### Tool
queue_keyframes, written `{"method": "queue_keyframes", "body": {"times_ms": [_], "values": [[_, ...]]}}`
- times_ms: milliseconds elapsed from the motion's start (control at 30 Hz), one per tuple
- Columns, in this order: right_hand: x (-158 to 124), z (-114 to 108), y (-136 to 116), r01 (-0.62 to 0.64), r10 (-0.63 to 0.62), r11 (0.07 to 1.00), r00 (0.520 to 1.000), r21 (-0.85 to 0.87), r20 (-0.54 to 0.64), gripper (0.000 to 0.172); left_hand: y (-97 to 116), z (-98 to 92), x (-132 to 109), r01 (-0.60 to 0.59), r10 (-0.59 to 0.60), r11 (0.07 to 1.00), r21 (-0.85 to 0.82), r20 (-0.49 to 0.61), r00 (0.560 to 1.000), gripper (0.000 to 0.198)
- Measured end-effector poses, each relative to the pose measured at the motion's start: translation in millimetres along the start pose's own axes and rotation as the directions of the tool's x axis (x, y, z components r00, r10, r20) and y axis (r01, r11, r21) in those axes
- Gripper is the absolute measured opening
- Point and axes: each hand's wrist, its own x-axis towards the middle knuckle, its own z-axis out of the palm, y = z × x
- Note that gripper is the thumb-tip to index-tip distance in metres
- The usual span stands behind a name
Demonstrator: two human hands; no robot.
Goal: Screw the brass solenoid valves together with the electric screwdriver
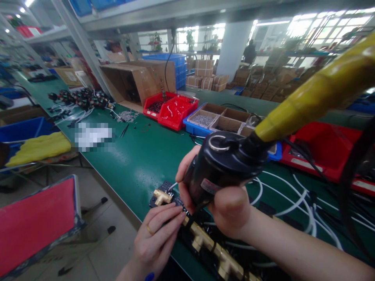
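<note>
My right hand (pixel 233 207) is wrapped round a black electric screwdriver (pixel 225 156), which has a metal hanging ring on top and a yellow-wrapped cord (pixel 310 93). The driver's lower end points down at a row of parts near the bench edge; its tip is hidden. Just left of it, my left hand (pixel 158 230), with a ring on one finger, has its fingertips drawn together on the row. What they pinch is hidden. Brass tee fittings (pixel 161 197) sit on black bases, and more brass fittings (pixel 208 244) run toward the lower right.
White cables (pixel 304 207) loop across the green bench (pixel 125 156) at right. Behind stand red bins (pixel 175 111), a blue divided tray (pixel 202 119) and an open cardboard box (pixel 140 82). Black assemblies (pixel 82 97) lie farther left. A red-seated chair (pixel 38 226) stands beside the bench.
</note>
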Motion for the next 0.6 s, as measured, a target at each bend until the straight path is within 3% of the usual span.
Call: {"method": "queue_keyframes", "body": {"times_ms": [300,600], "values": [[-5.9,-1.6,3.4,-0.003,-0.001,0.999,0.997,0.049,0.074,0.051,-0.4,-1.8,0.5,0.017,-0.018,1.0,0.026,0.016,1.0,0.037],[-4.2,4.2,-2.5,-0.057,0.057,0.998,0.994,-0.012,0.095,0.058,-0.5,-2.8,2.1,0.038,-0.038,0.999,0.017,0.011,0.999,0.034]]}}
